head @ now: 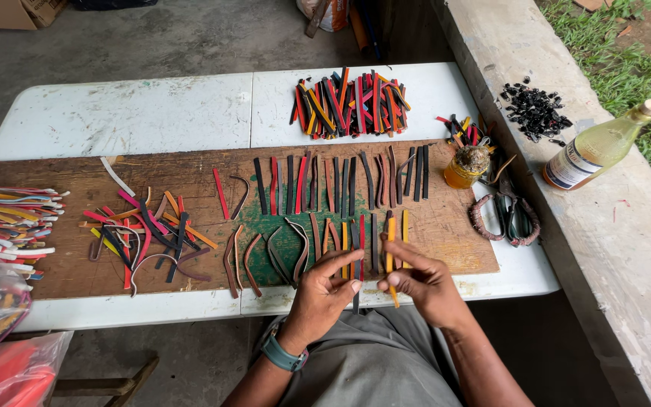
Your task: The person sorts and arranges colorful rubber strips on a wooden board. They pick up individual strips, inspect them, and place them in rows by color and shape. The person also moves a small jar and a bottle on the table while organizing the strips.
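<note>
Your hands work at the near edge of the worktop [152, 113], over the near right part of the wooden board [54, 226]. Little open room there: rows of strips [340, 185] lie just beyond your fingers, and a loose pile [145, 237] sits to the left. The far left of the worktop is bare.

Your right hand [423, 283] pinches an orange strip [391, 252], long axis running near to far, the near tip past the board's edge. Your left hand [325, 290] is partly curled, fingers extended toward the right hand, close beside it; whether it holds a strip, I cannot tell. Both wrists rise from your lap.
</note>
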